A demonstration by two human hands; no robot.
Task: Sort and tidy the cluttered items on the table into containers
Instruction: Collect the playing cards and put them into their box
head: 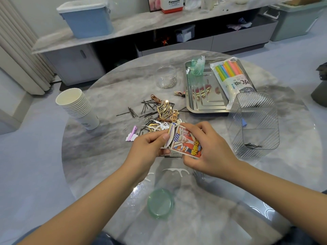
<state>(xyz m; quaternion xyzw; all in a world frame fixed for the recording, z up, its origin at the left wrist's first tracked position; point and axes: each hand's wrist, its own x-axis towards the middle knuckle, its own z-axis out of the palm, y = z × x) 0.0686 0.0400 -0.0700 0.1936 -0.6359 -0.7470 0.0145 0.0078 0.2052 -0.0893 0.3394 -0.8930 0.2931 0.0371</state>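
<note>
Over the middle of the round marble table [106, 156], both hands hold colourful picture cards. My left hand [150, 145] pinches a curved card [169, 137] by thumb and fingers. My right hand [208, 149] grips a stack of red and orange cards [185, 144]. Just behind them lies a heap of black hairpins [146, 106], paper clips, gold clips [164, 110] and white floss picks [155, 126]. A steel tray [207, 108] at the back right holds a pack of coloured straws [230, 75]. A clear ribbed bin [254, 124] on the right has a few hairpins at its bottom.
A stack of paper cups [77, 108] lies tilted on the left. A clear jar [166, 76] with small clips stands behind the heap. A green lid [161, 203] and white floss picks [175, 171] lie near me. A purple clip [132, 134] sits left of my hands.
</note>
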